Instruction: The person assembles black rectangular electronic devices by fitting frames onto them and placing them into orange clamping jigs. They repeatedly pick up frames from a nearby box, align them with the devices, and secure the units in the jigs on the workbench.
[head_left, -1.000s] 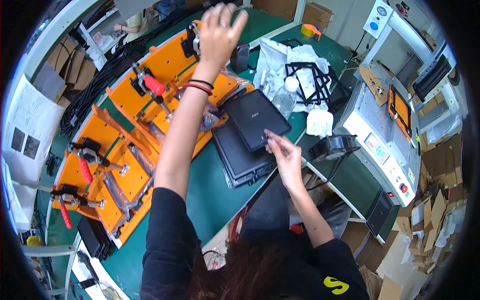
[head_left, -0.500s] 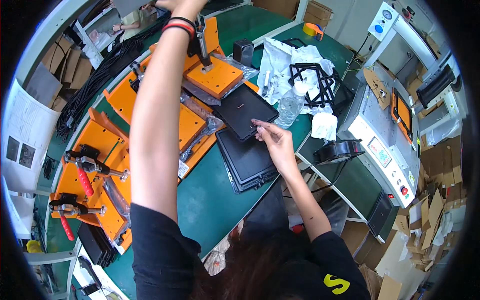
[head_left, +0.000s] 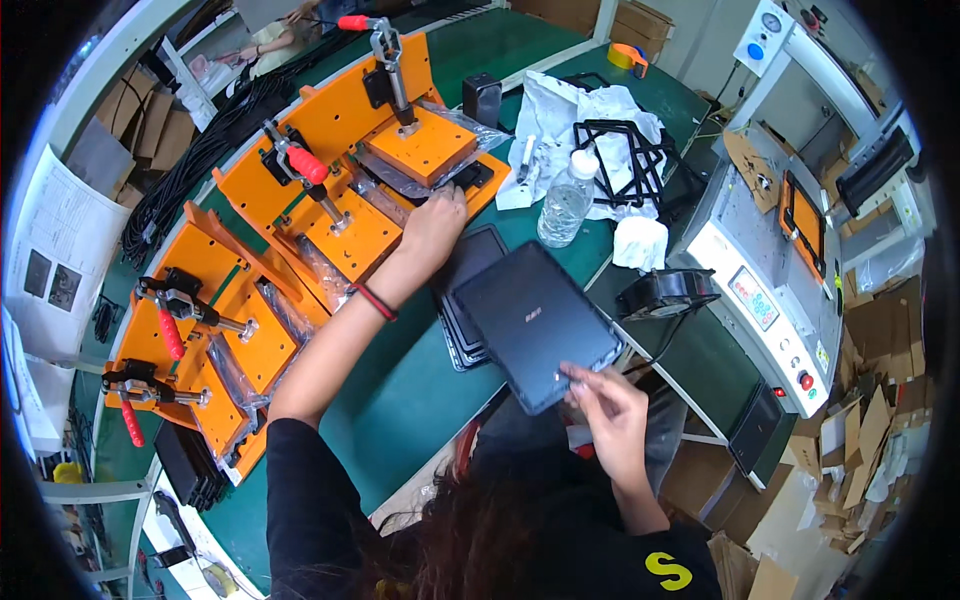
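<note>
My right hand (head_left: 612, 408) pinches the near edge of a thin black tablet back cover (head_left: 535, 325), held tilted above the table's front edge. Partly beneath it, a stack of similar black panels (head_left: 462, 345) lies on the green table. My left hand (head_left: 437, 228) is at the front of an orange clamping fixture (head_left: 330, 150), its fingers drawn together by the lower edge of an orange pressing block (head_left: 425, 148). What those fingertips hold, if anything, is hidden. Beside them, a black piece (head_left: 472, 178) sits on the fixture's base. A red-handled toggle clamp (head_left: 390, 70) stands over the block.
Another orange fixture (head_left: 215, 330) with red-handled clamps stands at left. A clear bottle (head_left: 567, 205), black frames (head_left: 625, 160) on white cloth and a small fan (head_left: 668, 295) lie to the right. Beyond them stands a white machine (head_left: 760, 290) with a control panel.
My right hand has drawn the cover away from the fixture, toward me and rightward. My left hand has come down from the far clamp area to the fixture's front edge.
</note>
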